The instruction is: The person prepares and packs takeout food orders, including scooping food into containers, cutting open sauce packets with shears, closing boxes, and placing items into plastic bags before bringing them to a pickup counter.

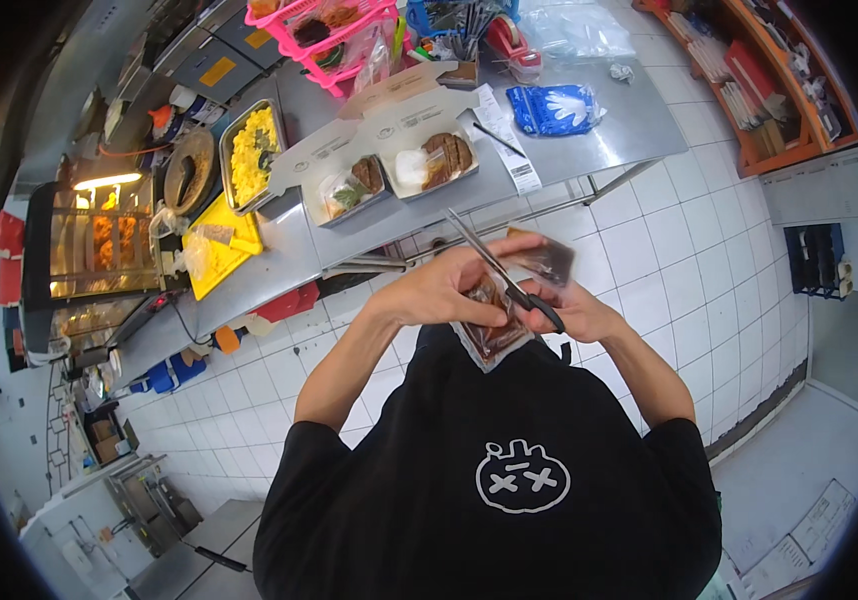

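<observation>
In front of the black shirt, my left hand (444,289) pinches a clear sachet of reddish-brown sauce (489,337) under its thumb. A second sachet, with dark contents (545,259), lies by its outstretched fingers and partly covers my right hand (575,311). My right hand has its fingers on the black handles of a pair of scissors (500,262). Their blades point up and left across the left hand, and whether they touch a sachet cannot be seen. Beyond the hands, two open paper meal boxes stand side by side: the left box (358,214) and the right box (440,187), both containing rice and browned meat.
On the steel counter (624,135) lie a paper slip (523,176) with a black pen, a blue glove pack (553,110) and a tape dispenser (515,52). Leftward are a tray of yellow egg (283,139), a yellow board (238,259) and a heated display case (103,247).
</observation>
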Demonstrator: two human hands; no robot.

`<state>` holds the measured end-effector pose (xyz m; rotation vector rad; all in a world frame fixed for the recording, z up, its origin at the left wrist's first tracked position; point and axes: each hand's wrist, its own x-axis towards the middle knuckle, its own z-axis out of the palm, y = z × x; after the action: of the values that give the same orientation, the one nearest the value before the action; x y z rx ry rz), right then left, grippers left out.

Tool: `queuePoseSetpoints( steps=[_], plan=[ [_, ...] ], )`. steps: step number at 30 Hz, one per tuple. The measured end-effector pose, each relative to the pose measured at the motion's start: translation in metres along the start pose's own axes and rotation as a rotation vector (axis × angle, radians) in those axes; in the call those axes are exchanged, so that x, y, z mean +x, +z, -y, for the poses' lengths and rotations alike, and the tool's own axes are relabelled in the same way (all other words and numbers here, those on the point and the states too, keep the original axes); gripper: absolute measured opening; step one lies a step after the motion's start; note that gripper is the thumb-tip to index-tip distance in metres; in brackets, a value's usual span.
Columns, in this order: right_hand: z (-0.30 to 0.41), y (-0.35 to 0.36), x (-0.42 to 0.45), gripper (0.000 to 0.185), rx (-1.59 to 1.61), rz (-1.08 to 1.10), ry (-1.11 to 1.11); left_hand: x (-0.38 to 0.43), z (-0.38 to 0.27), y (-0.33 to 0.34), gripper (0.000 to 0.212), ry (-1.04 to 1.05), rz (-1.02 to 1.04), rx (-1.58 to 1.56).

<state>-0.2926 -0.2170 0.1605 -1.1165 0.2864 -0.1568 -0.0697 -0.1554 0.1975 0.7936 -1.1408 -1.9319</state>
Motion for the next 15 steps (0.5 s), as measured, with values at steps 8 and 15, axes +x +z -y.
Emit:
queuePoseSetpoints(
  steps=[8, 15],
  plan=[
    [0.056, -0.066, -0.012, 0.051, -0.261, 0.1, 0.124, -0.036, -0.032, -0.043, 0.094, 0.175, -0.257, 0.147],
    [0.141, -0.131, 0.07, 0.043, -1.357, -0.608, 0.266, -0.08, -0.022, -0.088, 0.094, 0.357, -0.611, 0.22]
  ],
)
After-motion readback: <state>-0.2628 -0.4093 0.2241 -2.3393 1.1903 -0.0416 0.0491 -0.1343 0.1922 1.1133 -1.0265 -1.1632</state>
